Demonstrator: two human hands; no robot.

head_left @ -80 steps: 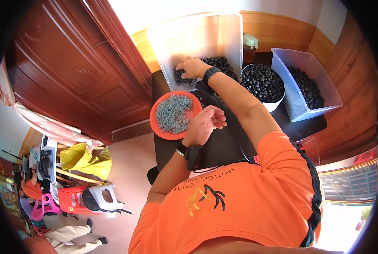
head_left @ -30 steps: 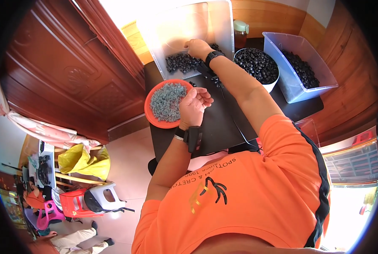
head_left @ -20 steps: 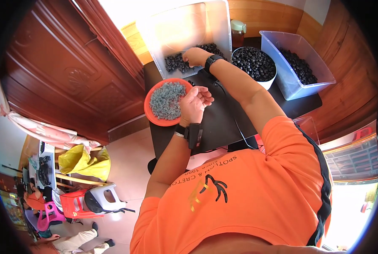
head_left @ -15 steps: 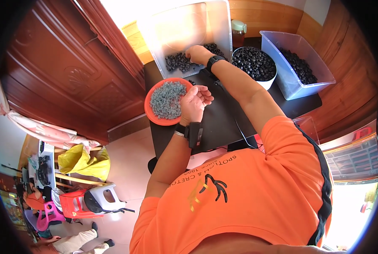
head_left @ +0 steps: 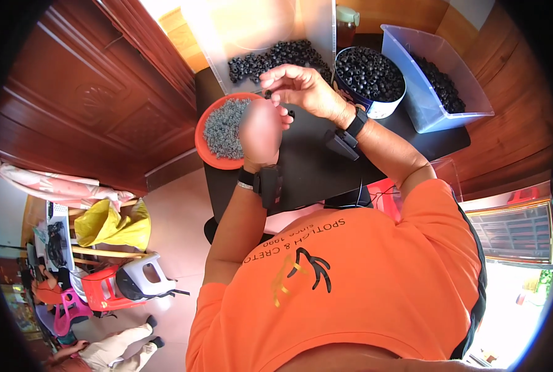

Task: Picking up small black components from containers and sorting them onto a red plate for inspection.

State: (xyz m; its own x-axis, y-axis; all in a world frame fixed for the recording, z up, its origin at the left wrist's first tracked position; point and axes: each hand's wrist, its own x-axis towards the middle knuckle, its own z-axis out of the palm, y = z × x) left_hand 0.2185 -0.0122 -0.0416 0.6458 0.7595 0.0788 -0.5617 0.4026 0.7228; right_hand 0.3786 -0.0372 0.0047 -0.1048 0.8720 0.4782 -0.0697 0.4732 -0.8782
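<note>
Over the near side of an orange bowl (head_left: 203, 152) of small clear-grey pieces (head_left: 222, 131), my left hand (head_left: 261, 132) is blurred, its fingers partly curled and mostly hidden. Just to its right, my right hand (head_left: 310, 93) pinches a small black ring-like piece (head_left: 268, 94) between thumb and fingertips, close to the left hand's fingers. Another black piece (head_left: 290, 114) lies on the black table beside the left fingers. Behind the hands, loose black pieces (head_left: 282, 57) cover the floor of a clear plastic bin (head_left: 219, 37) tipped toward me.
A round white tub (head_left: 378, 110) heaped with black pieces stands right of the hands. Beyond it is a translucent bin (head_left: 428, 121) of more black pieces. A lidded jar (head_left: 347, 25) stands behind. A cable crosses the black table (head_left: 313, 161). Another person's legs (head_left: 118, 347) show at lower left.
My right hand has come out of the clear bin toward my left hand, with a black piece at its fingertips. My left hand has turned and blurred. The whole view has shifted slightly.
</note>
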